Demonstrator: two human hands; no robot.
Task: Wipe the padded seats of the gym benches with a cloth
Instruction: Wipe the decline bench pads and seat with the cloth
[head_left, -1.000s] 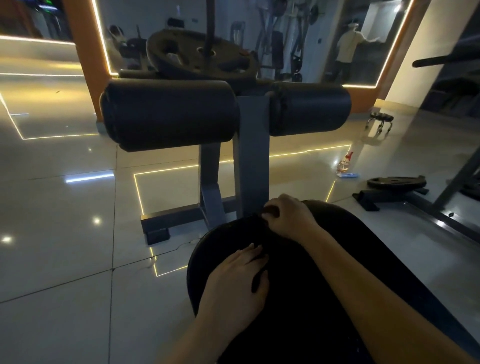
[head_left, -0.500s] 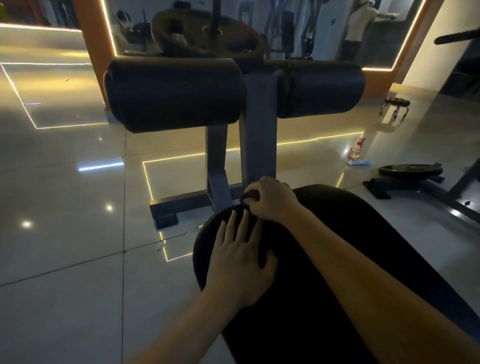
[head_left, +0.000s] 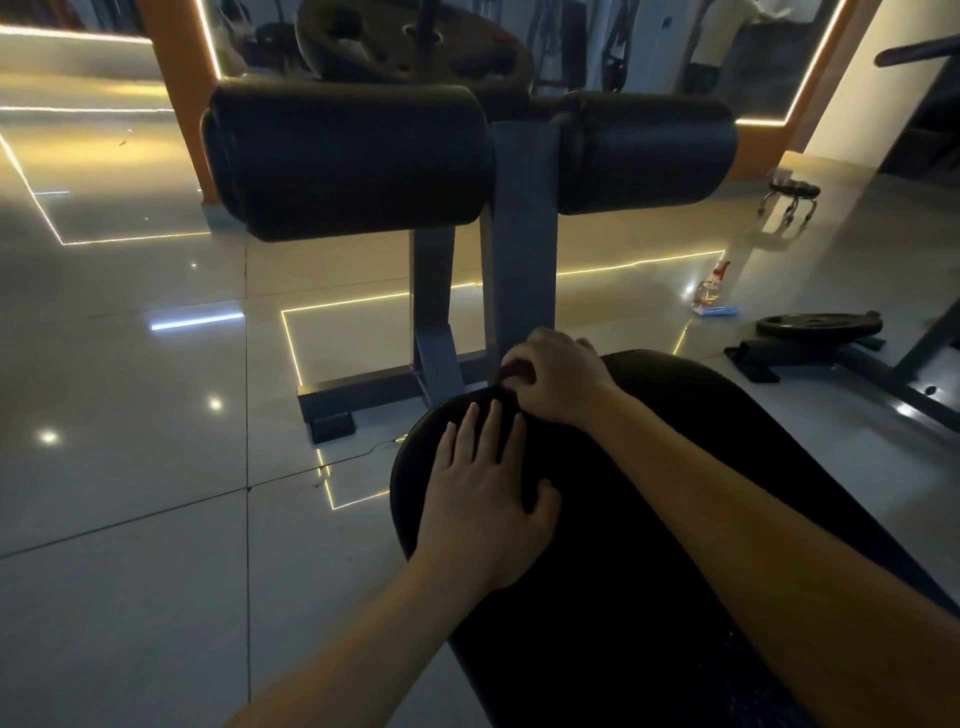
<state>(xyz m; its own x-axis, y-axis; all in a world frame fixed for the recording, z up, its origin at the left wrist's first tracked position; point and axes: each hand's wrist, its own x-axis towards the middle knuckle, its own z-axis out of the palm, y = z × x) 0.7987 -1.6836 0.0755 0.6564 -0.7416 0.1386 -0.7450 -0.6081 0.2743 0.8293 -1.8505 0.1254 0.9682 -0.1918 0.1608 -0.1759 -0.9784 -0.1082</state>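
Now left hand (head_left: 488, 499) lies flat on padded seat (head_left: 675, 467); right hand (head_left: 558, 382) pinches dark cloth (head_left: 510, 372) at its edge.

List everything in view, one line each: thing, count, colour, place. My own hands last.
seat: 1, black, lower middle, under both hands
cloth: 1, dark and barely visible, pinched at the seat's far edge
roller pads: 2, black, either side of the post, above the seat
post: 1, grey, upright beyond the seat
weight plates: 2, dark, one behind the roller pads, one on the floor at right
spray bottle: 1, clear with red top, on the floor at right
blue flat thing: 1, beside the spray bottle
floor: glossy grey tiles, light strips reflected
left hand: flat on the seat, fingers straight
right hand: grip on the cloth at the seat's far edge
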